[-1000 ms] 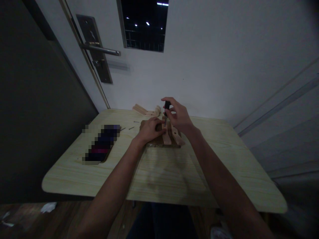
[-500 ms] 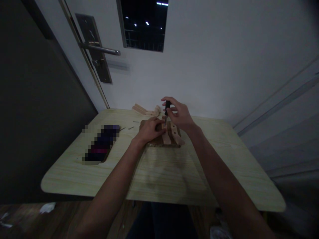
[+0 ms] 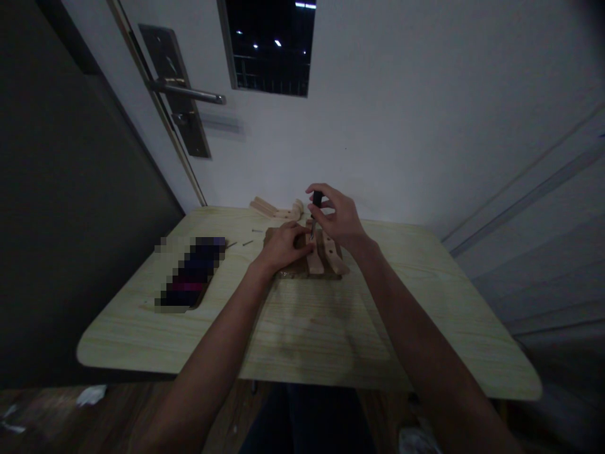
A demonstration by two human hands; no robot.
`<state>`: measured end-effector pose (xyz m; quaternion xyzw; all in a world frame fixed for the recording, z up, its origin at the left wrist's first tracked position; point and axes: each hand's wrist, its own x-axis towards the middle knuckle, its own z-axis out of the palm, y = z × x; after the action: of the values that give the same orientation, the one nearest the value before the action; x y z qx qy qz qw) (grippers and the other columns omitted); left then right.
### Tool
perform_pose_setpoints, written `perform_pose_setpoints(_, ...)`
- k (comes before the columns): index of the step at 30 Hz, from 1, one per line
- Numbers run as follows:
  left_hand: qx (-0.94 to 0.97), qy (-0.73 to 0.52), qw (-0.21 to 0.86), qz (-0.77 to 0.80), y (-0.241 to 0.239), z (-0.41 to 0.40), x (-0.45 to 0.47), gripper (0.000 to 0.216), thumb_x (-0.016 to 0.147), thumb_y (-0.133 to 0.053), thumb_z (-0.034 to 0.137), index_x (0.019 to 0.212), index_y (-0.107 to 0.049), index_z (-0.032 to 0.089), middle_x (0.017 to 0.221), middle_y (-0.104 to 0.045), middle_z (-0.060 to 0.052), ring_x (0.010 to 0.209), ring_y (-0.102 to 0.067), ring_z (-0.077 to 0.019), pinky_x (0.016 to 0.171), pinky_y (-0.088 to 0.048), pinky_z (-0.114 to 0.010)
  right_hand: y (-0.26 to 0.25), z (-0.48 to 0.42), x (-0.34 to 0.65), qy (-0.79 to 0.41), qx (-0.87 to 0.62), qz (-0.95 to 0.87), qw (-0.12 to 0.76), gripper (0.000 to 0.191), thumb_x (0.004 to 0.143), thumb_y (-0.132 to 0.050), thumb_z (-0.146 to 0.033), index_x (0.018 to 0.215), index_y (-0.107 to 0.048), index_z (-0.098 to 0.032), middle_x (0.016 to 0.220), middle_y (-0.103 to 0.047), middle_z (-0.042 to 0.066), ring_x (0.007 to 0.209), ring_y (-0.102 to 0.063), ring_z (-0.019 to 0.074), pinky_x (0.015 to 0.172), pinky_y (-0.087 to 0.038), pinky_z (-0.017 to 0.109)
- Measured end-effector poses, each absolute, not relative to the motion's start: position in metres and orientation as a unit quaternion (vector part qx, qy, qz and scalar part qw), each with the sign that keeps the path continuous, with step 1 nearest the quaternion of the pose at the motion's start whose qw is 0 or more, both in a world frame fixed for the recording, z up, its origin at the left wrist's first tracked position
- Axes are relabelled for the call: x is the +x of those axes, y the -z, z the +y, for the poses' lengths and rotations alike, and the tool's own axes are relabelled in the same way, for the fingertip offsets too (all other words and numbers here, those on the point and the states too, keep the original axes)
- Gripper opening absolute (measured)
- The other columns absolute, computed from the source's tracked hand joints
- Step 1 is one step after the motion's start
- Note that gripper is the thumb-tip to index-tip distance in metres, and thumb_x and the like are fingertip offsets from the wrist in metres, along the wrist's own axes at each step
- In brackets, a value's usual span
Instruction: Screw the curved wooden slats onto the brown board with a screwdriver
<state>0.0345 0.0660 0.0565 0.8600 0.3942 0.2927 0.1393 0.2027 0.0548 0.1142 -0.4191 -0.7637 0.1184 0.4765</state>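
Observation:
My right hand [image 3: 344,219] pinches the black handle of a screwdriver [image 3: 317,199] between thumb and fingers. The screwdriver stands nearly upright, its shaft pointing down at a pale wooden piece [image 3: 315,263]. At the tip a screw may sit, but it is too small to make out. My left hand [image 3: 282,246] lies on a brown board [image 3: 295,273], thumb and fingertips closed on that same wooden piece from its left side. Beside it on the board, a second pale wooden piece [image 3: 333,257] with round holes slants off the front edge.
Several loose pale wooden pieces [image 3: 278,211] lie at the table's back edge. Left of the board are a few screws [image 3: 248,243]. A phone [image 3: 193,274], blurred by blocks, rests on the table [image 3: 312,340] farther left. A white door with a handle [image 3: 193,94] rises behind.
My right hand's fingers have shifted a little on the screwdriver handle, and its angle differs slightly. The left hand and the wooden pieces stay in place. The view has moved very slightly.

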Motion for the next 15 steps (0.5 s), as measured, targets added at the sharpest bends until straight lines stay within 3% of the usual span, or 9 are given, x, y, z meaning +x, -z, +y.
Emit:
perform_pose_setpoints(4,0.863,-0.292,0.137,0.389,-0.0574,0.0654,0.0345,0.034,0.083,-0.066,0.036,0.111,-0.070,0.016,0.100,-0.066,-0.008,0.094,-0.064,-0.0224,0.086,-0.051,-0.035,-0.1148,0.0522,0.2030,-0.141,-0.404,-0.768,0.477,0.032,0.086,-0.047,-0.018,0.117,-0.057,-0.021,0.114,-0.065,0.008,0.095,-0.064,0.0171,0.066,-0.059,0.025)
perform_pose_setpoints(10,0.865,-0.289,0.135,0.388,-0.0564,0.0664,0.0347,0.034,0.084,-0.065,0.037,0.110,-0.069,0.017,0.102,-0.066,-0.009,0.097,-0.063,-0.0224,0.089,-0.051,-0.037,-0.1139,0.0559,0.2017,-0.106,-0.413,-0.763,0.486,0.031,0.082,-0.058,-0.018,0.113,-0.058,-0.020,0.113,-0.065,0.007,0.079,-0.063,0.0132,0.070,-0.059,0.028)
perform_pose_setpoints(15,0.865,-0.287,0.134,0.389,-0.0580,0.0652,0.0347,0.033,0.083,-0.066,0.036,0.109,-0.069,0.016,0.103,-0.067,-0.009,0.097,-0.064,-0.0229,0.088,-0.051,-0.037,-0.1126,0.0606,0.2011,-0.078,-0.411,-0.779,0.467,0.028,0.083,-0.061,-0.024,0.111,-0.058,-0.023,0.115,-0.064,0.007,0.084,-0.062,0.0161,0.075,-0.059,0.032)
